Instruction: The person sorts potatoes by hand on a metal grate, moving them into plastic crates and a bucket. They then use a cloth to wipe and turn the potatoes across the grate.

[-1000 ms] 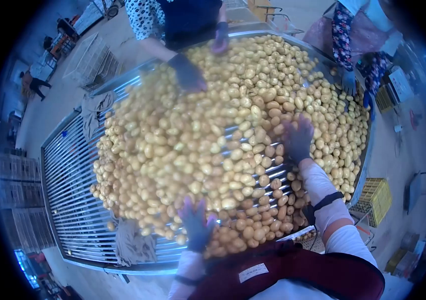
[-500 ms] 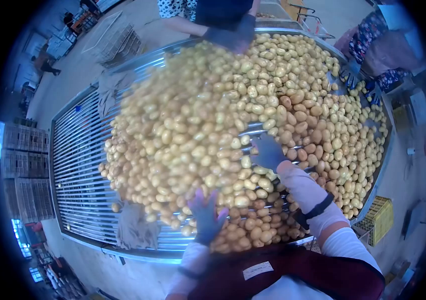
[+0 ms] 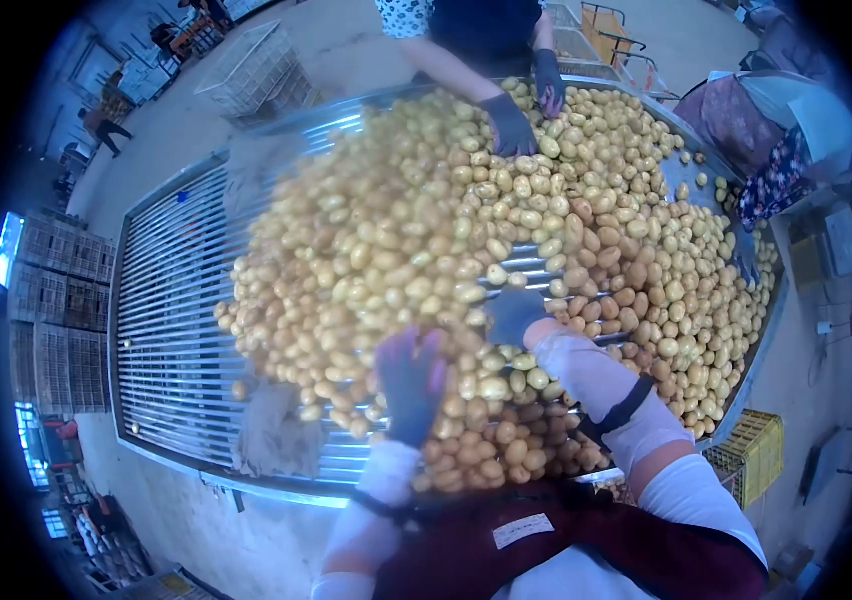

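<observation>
A broad heap of yellow-brown potatoes [image 3: 346, 290] covers much of a metal roller table [image 3: 176, 330]. My left hand [image 3: 412, 385], in a grey glove with purplish fingertips, lies on the near part of the heap, fingers extended and somewhat blurred. To its right, my right hand [image 3: 516, 315], also gloved, presses against potatoes beside a gap where bare rollers [image 3: 528, 265] show. Its fingers point down and left and are mostly hidden. Browner potatoes [image 3: 606, 240] lie beyond the right hand, and more lie close to my apron [image 3: 486, 540].
Across the table a co-worker's gloved hands [image 3: 512, 125] touch the heap. Another person [image 3: 776, 130] leans in at the right end. A grey cloth [image 3: 281, 430] lies on the near left edge. A yellow crate [image 3: 751, 455] stands at the right; stacked crates [image 3: 66, 310] are at left.
My left hand has moved forward over the heap. My right hand has shifted slightly left and nearer to me. The co-worker's hands opposite have separated, and the view has shifted slightly.
</observation>
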The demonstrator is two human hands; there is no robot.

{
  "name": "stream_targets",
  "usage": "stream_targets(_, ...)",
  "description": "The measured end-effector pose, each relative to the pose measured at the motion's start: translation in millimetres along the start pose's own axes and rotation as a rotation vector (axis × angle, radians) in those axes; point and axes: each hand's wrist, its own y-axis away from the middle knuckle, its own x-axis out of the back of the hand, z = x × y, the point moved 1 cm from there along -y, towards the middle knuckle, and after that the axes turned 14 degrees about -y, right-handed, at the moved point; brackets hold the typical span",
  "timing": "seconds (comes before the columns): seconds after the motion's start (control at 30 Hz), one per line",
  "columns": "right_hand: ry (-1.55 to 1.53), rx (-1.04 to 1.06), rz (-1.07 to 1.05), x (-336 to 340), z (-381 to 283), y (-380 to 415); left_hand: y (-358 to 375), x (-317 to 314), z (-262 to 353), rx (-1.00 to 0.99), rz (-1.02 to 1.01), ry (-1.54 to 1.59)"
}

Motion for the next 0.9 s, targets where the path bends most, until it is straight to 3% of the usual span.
stream_targets(0.17,0.161,0.014,0.050,-12,0,24,-57,4,-7,-0.073,0.021,0.161)
stream_targets(0.23,0.182,0.011,0.045,-15,-6,48,-58,-12,-8,-0.010,0.088,0.093)
stream_targets(0.33,0.099,-0.110,-0.085,-3,-9,92,-52,-28,-11,-0.043,0.116,0.066)
stream_targets(0.47,-0.131,0.071,0.306,-44,26,154,-31,-14,-7,-0.040,-0.098,-0.022)
stream_targets(0.57,-0.397,0.341,0.661,-51,36,176,-31,-8,-2,-0.101,0.081,0.198)
stream_targets(0.63,-1.181,-0.086,0.619,-71,40,191,-50,8,20,-0.202,0.014,0.433)
stream_targets(0.7,-1.888,0.083,0.455,-69,36,207,-57,3,52,-0.222,0.047,0.606)
stream_targets(0.77,-2.467,0.358,0.230,-75,44,218,-60,-40,71,-0.279,-0.249,0.340)
stream_targets(0.8,-2.575,0.368,0.231,-78,44,229,-60,-51,84,-0.320,-0.391,0.202)
stream_targets(0.83,-2.681,0.387,0.236,-79,41,239,-54,-49,86,-0.382,-0.215,0.311)
stream_targets(0.9,-2.788,0.490,0.316,-80,38,252,-54,-52,92,-0.367,-0.227,0.512)
